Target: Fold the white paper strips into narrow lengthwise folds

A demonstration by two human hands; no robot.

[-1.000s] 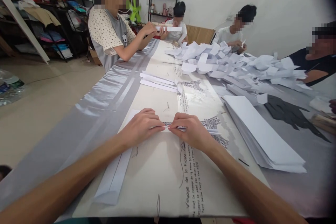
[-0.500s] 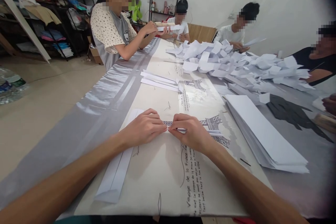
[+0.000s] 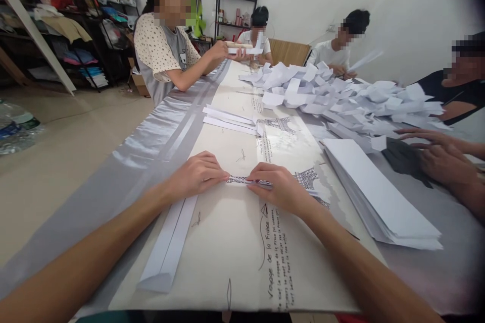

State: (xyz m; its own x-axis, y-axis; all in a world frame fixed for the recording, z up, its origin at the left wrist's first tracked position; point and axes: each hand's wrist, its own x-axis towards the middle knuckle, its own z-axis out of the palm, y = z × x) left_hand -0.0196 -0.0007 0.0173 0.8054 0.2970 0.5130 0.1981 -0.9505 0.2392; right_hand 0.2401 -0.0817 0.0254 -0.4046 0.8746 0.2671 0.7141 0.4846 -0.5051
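My left hand (image 3: 196,174) and my right hand (image 3: 279,188) rest side by side on the table, fingers curled and pinching a narrow folded paper strip (image 3: 242,180) that lies across the cream printed table cover (image 3: 235,242). The strip shows between the two sets of fingertips and continues under my right hand. A long folded white paper (image 3: 170,245) lies under my left forearm, running toward the near edge.
A thick stack of white sheets (image 3: 375,192) lies to my right. A big heap of folded papers (image 3: 341,96) fills the table's far right. Another person's hands (image 3: 435,154) reach in from the right. Several people sit round the table; flat folded strips (image 3: 229,118) lie ahead.
My hands have slid slightly apart along the strip, showing more of it between them. Another person's hands have come into view at the right, over the dark patch.
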